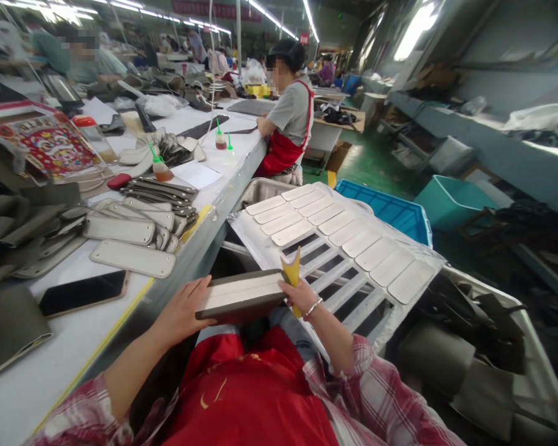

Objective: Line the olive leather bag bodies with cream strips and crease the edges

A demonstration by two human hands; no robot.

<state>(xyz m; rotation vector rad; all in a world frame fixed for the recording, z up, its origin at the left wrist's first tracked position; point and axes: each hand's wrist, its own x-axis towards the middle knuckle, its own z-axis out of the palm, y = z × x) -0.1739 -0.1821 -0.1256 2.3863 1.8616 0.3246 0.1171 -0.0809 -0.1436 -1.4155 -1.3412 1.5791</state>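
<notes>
A long grey-brown leather-like piece (242, 292) with raised edges and two pale strips along its inside is held level above my lap. My left hand (186, 306) is closed around its left end, thumb below and fingers on top. At the other end, my right hand (301, 296) grips a yellow flat tool (292, 270) with a notched tip pointing up, and its fingers also touch the piece's corner. Just beyond lies a pale sheet (353, 297) with rows of rounded off-white strips (339, 226); several slots in it stand open.
On the table to the left are a phone (84, 293), stacked pale straps (132, 257), dark straps (160, 193) and a glue bottle (160, 168). A white bin (539, 347) with dark pieces stands right, a blue crate (385, 207) behind the sheet. A co-worker (288, 111) sits ahead.
</notes>
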